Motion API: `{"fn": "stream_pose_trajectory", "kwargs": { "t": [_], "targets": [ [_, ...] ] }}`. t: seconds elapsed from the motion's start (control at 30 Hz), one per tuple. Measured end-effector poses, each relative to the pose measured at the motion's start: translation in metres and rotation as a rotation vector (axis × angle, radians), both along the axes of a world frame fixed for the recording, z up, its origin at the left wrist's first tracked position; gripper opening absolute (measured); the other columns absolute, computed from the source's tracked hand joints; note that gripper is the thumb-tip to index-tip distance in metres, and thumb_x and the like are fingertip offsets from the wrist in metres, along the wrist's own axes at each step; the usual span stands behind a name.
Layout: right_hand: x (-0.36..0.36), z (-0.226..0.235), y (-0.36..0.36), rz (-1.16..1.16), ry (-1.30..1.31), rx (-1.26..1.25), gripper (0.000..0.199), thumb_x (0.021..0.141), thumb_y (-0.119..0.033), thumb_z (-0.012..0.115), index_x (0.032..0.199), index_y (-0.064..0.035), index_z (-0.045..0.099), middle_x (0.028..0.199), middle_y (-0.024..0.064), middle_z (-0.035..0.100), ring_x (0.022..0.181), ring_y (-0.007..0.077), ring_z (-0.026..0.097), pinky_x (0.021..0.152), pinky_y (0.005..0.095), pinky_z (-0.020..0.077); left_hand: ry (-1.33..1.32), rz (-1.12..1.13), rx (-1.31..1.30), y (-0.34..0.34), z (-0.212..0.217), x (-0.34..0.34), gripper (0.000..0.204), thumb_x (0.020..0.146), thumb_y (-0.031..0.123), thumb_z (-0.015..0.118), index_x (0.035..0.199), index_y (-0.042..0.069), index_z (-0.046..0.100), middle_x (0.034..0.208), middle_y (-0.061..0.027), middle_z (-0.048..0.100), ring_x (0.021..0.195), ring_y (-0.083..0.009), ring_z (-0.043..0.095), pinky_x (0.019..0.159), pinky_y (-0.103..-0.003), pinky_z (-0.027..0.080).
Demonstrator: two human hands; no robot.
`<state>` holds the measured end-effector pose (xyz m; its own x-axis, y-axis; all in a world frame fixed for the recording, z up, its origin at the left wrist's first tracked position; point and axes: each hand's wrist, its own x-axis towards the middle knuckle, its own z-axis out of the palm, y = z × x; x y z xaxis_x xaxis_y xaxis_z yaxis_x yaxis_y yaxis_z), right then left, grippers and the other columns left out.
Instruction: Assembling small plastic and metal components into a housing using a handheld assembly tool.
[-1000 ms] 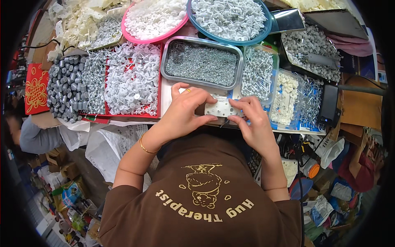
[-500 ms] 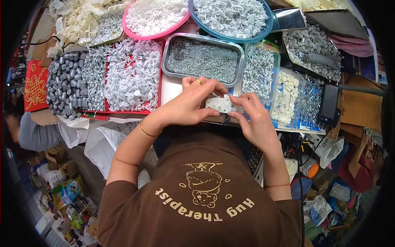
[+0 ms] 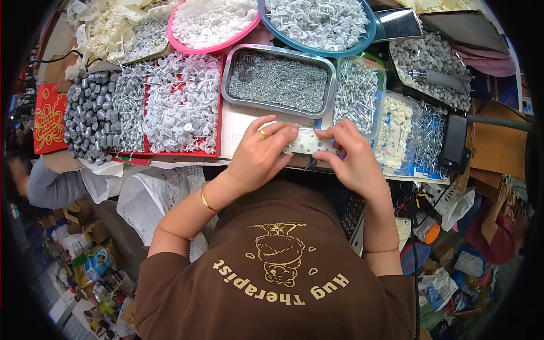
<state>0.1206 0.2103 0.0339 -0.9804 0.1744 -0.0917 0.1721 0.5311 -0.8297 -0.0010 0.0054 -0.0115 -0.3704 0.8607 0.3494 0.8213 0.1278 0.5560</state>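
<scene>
Right now your hands meet on a small white perforated plastic strip [image 3: 306, 141], which lies flat at the near edge of the worktop [image 3: 235, 127], just in front of the metal tray. Your left hand [image 3: 260, 156] lies over the strip's left end with the fingers curled down onto it; a gold ring shows on one finger and a gold bangle [image 3: 205, 198] sits at the wrist. Your right hand [image 3: 348, 158] pinches the strip's right end between thumb and fingertips. Both hands are closed on the strip.

Just beyond the strip stands a rectangular metal tray [image 3: 279, 80] filled with thin grey nails. To its right sits a clear tub of nails with washers [image 3: 356, 96], then a clear tub of small cream plastic pieces [image 3: 395, 127]. To the tray's left, a heap of white plastic discs [image 3: 181, 105] rests on a red tray, and further left a pile of short grey metal sleeves [image 3: 88, 122]. At the far side sit a pink round bowl [image 3: 212, 22] of white pieces and a blue round bowl [image 3: 317, 22] of white-capped pins. A black box [image 3: 454, 143] stands at the right end of the worktop. A red card with a gold pattern [image 3: 48, 119] lies at the far left edge.
</scene>
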Motion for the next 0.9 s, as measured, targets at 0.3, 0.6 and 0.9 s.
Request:
{"fn": "stream_pose_trajectory", "kwargs": {
  "t": [0.3,0.6,0.9],
  "targets": [
    [0.025,-0.018,-0.022,-0.102,0.287,0.256,0.032,0.078,-0.008,0.083,0.106,-0.0028,0.069,0.090,0.0076,0.061,0.069,0.0198,0.055,0.063,0.0310,0.0456,0.132,0.024,0.018,0.000,-0.002,0.004,0.053,0.072,0.008,0.078,0.121,-0.001,0.058,0.121,-0.0133,0.067,0.113,-0.0262,0.065,0.109,-0.051,0.041],
    [0.047,-0.042,-0.053,-0.158,0.200,0.118,0.034,0.078,-0.012,0.082,0.106,-0.0026,0.064,0.090,0.0130,0.067,0.085,0.0311,0.065,0.079,0.0408,0.0520,0.023,-0.028,-0.005,-0.002,0.000,-0.006,0.046,0.074,0.010,0.082,0.115,0.005,0.061,0.117,-0.0076,0.073,0.112,-0.0242,0.068,0.113,-0.051,0.034],
    [0.032,-0.051,-0.055,-0.198,0.364,0.123,0.018,0.079,-0.002,0.080,0.090,-0.0007,0.066,0.073,0.0087,0.069,0.062,0.0176,0.070,0.057,0.0272,0.0548,-0.190,0.086,-0.137,0.011,0.017,-0.011,0.037,0.076,0.031,0.086,0.097,0.007,0.069,0.110,-0.0007,0.075,0.112,-0.0204,0.063,0.104,-0.045,0.031]
  ]
}}
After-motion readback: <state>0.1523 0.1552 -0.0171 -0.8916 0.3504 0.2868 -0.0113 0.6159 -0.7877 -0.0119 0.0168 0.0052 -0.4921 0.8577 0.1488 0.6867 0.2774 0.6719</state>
